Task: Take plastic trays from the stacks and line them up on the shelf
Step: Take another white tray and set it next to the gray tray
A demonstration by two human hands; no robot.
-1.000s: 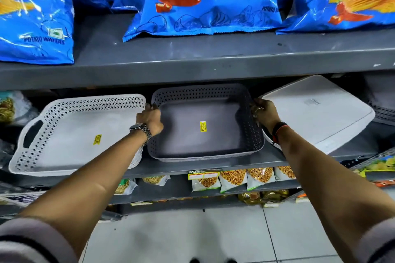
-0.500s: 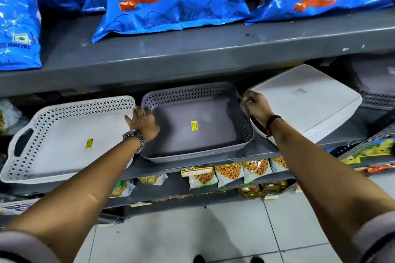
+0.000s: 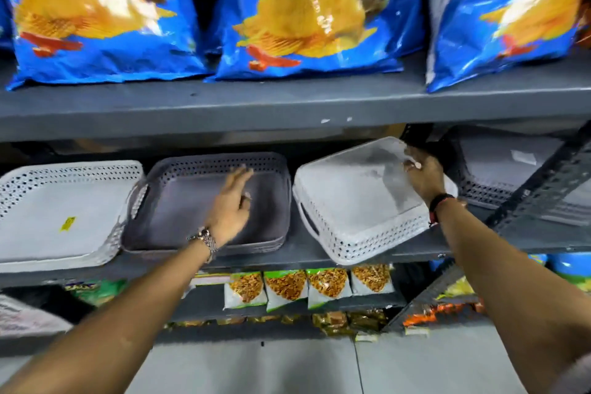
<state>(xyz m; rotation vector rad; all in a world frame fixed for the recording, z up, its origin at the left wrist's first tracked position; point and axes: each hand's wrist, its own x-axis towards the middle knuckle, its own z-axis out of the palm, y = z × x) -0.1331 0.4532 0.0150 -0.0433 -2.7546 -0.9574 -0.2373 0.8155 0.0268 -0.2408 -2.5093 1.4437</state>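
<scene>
Three perforated plastic trays sit on the grey middle shelf [image 3: 287, 257]. At the left lies a white tray [image 3: 57, 217], in the middle a grey tray [image 3: 179, 211], both upright. My left hand [image 3: 232, 205] hovers open over the grey tray's floor, fingers spread. To the right an upside-down white tray [image 3: 351, 208] leans tilted on the shelf. My right hand [image 3: 423, 174] grips its far right corner. A stack of grey trays [image 3: 499, 182] stands further right, behind a slotted upright.
Blue chip bags [image 3: 307, 16] fill the shelf above, close over the trays. A dark slotted metal upright [image 3: 537, 189] crosses diagonally at the right. Small snack packets [image 3: 307, 286] line the lower shelf. Grey tiled floor [image 3: 256, 368] lies below.
My left hand let go of the grey tray's left rim and moved right over its middle. My right hand left the grey tray's right rim and took the far corner of the upside-down white tray.
</scene>
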